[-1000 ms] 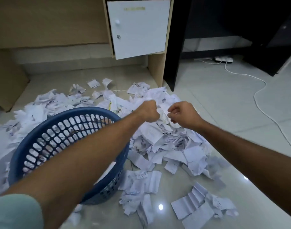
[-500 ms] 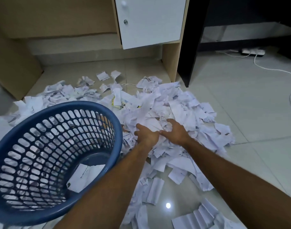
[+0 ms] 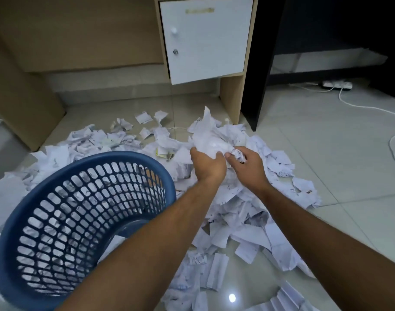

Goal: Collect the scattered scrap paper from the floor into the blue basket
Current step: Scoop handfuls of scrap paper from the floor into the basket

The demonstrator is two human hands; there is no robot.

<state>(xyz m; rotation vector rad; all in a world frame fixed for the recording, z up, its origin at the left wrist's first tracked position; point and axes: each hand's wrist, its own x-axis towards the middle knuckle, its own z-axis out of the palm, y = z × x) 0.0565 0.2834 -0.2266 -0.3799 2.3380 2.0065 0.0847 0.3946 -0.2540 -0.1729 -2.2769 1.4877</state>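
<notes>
White scrap paper (image 3: 232,212) litters the floor beneath and around my hands. Left of them the blue basket (image 3: 84,212) lies tilted. My left hand (image 3: 208,167) and right hand (image 3: 248,168) together clutch a crumpled paper bundle (image 3: 211,140).

Basket (image 3: 84,167) sits left of the paper pile (image 3: 248,209), a sheet inside it. Both hands, left hand (image 3: 208,166) and right hand (image 3: 248,168), over pile centre, side by side. Cabinet (image 3: 205,37) behind pile; power strip (image 3: 336,84) far right.
</notes>
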